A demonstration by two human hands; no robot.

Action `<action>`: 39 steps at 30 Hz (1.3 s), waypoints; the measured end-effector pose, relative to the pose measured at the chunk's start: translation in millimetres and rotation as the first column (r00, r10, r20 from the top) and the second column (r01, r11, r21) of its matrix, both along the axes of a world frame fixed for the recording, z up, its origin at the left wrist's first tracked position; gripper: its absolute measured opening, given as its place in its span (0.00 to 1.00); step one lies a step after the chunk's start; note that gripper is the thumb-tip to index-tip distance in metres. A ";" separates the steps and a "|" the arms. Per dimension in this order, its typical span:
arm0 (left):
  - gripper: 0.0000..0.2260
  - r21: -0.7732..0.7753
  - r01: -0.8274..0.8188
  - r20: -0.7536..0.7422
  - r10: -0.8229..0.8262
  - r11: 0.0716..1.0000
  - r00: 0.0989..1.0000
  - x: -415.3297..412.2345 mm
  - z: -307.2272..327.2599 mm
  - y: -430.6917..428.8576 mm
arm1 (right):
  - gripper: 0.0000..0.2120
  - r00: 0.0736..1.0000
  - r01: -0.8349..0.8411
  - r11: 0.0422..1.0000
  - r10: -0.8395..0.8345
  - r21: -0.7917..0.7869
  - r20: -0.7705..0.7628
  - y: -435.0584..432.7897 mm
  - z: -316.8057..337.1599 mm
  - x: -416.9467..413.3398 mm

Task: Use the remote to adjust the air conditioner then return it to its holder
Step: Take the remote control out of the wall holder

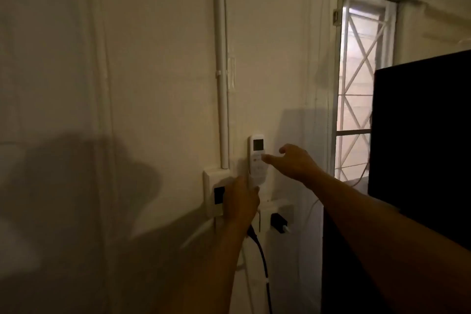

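Hidden or unclear: the lower end of the remote [258, 158] is being covered by the left hand [240, 202], so the holder cannot be made out. The whole frame is dim and slightly blurred; button markings are unreadable. A switch box [213, 192] on the wall is being partly blocked by the same hand. Both forearms are being cut off by the bottom edge.

Remote: white, standing upright against the wall [153, 71], long axis vertical, small dark screen at the top end, face turned toward the camera.

Left hand: fingers are closing around the remote's lower part, gripping it from the left side.

Right hand [293, 162]: reaching in from the right, one fingertip [265, 158] is touching the button area just below the screen; the other fingers are loosely curled and holding nothing.

Surroundings: a pale painted wall is carrying a white vertical pipe [221, 71] that ends at the switch box. Below the remote, a socket [276, 216] is holding a black plug, and a black cable [262, 260] is hanging down. A window [362, 84] with a crossed white grille is showing at the right, beside a large dark panel [420, 135].
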State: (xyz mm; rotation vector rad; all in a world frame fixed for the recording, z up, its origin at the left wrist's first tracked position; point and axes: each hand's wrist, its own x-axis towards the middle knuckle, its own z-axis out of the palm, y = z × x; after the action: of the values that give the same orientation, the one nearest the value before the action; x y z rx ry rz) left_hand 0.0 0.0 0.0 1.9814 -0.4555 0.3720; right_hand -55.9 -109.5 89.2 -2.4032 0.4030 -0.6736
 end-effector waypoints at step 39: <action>0.09 0.228 -0.142 0.203 0.096 0.963 0.975 58.3 12.1 -29.0 | 0.24 0.916 0.085 0.992 -0.116 0.097 0.385 -10.5 84.7 69.3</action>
State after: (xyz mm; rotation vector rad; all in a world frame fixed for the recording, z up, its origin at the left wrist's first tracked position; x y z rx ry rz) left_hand 58.3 -29.0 12.1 2.2271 -0.5235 0.6109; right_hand 13.4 -120.0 173.8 -2.1153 0.3759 -1.1361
